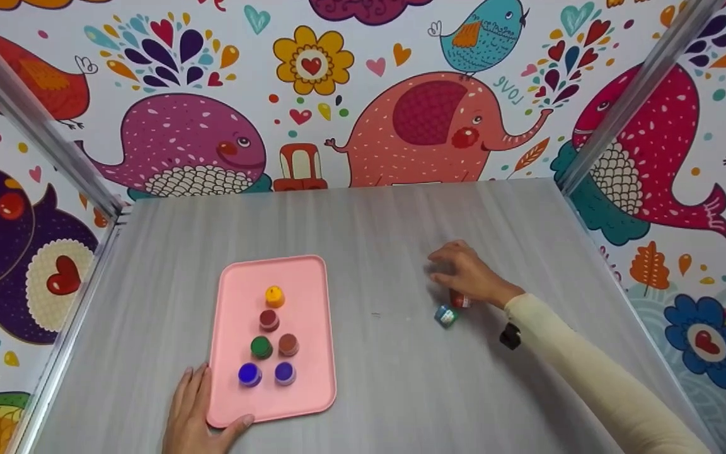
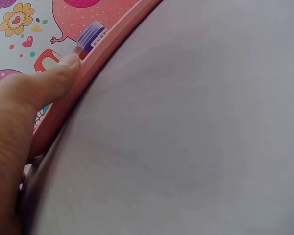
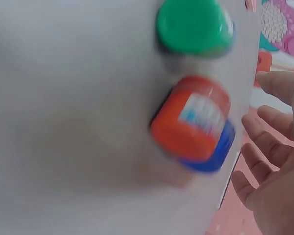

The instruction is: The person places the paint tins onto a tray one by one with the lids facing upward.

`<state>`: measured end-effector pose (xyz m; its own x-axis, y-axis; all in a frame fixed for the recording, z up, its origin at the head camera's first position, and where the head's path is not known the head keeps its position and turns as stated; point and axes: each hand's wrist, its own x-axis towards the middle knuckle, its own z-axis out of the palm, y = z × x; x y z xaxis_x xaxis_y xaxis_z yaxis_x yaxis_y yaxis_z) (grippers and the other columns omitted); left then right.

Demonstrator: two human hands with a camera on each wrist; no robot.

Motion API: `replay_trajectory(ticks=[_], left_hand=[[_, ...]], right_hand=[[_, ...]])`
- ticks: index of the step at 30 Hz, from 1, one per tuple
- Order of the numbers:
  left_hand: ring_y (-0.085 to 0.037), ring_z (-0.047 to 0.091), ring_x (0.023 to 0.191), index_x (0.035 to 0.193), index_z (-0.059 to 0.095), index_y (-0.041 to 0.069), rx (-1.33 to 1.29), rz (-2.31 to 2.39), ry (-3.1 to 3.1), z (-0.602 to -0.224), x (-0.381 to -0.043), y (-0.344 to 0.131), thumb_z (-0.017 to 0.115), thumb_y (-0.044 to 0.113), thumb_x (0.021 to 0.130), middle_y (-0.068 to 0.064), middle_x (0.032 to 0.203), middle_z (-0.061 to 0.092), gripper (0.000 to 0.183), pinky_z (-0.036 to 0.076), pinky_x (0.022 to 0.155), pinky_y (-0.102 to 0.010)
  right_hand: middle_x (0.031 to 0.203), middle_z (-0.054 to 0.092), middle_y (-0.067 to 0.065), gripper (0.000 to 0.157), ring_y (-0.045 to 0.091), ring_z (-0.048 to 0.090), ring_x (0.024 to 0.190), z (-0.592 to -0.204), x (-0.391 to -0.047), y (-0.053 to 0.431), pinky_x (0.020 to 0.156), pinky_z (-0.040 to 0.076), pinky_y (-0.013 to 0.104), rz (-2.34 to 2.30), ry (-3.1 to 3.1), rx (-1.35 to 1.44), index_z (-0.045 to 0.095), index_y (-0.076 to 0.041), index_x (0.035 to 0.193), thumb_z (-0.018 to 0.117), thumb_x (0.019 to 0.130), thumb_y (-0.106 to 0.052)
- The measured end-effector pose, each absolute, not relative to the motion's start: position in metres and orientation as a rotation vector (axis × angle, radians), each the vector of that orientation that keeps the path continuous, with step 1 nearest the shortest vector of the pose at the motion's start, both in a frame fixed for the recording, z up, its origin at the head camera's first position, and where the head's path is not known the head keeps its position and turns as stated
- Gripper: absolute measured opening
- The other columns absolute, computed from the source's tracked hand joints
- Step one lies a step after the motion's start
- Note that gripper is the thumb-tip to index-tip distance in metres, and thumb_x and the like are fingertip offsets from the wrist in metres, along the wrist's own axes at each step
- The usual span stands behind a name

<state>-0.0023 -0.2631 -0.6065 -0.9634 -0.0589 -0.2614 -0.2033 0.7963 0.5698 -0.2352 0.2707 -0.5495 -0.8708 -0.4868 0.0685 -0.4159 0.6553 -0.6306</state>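
Observation:
My left hand (image 1: 194, 413) grips the near left corner of a pink tray (image 1: 309, 403), with the thumb over its rim and the fingers along its left side. On the tray stand several small paint jars, among them a yellow jar (image 1: 275, 296), a green jar (image 1: 261, 347) and a blue jar (image 1: 249, 374). Over on the right, my right hand (image 1: 469, 271) hovers with loosely spread fingers and holds nothing. Close under it are a red jar (image 3: 193, 120), a blue jar (image 3: 210, 152) partly hidden behind it, and a green jar (image 3: 193, 27).
The grey table (image 1: 375, 239) lies between metal frame posts, with a cartoon-printed wall (image 1: 312, 145) along its back and sides. Bare tabletop separates the tray from the jars at right. A small black object (image 1: 510, 337) sits at the right wrist.

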Motion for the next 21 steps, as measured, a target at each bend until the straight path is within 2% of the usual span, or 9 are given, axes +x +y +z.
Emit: replay_trajectory(ticks=[11, 21], left_hand=[[-0.056, 0.004, 0.163, 0.172, 0.015, -0.008, -0.197, 0.906, 2.761, -0.607, -0.002, -0.265, 0.084, 0.081, 0.078, -0.032, 0.177, 0.015, 0.146, 0.008, 0.128, -0.078], [-0.056, 0.004, 0.163, 0.172, 0.015, -0.008, -0.187, 0.92, 2.776, -0.608, -0.001, -0.263, 0.084, 0.08, 0.08, -0.032, 0.177, 0.016, 0.144, 0.008, 0.128, -0.078]], right_hand=[[0.132, 0.072, 0.014, 0.039, 0.035, 0.055, 0.128, -0.558, -0.225, 0.313, 0.116, 0.045, 0.06, -1.069, 2.687, -0.571, 0.074, 0.0, 0.137, 0.081, 0.103, -0.017], [0.118, 0.076, 0.008, 0.03, 0.032, 0.059, 0.113, -0.563, -0.222, 0.32, 0.106, 0.045, 0.054, -1.052, 2.697, -0.628, 0.079, -0.002, 0.129, 0.082, 0.101, -0.014]])
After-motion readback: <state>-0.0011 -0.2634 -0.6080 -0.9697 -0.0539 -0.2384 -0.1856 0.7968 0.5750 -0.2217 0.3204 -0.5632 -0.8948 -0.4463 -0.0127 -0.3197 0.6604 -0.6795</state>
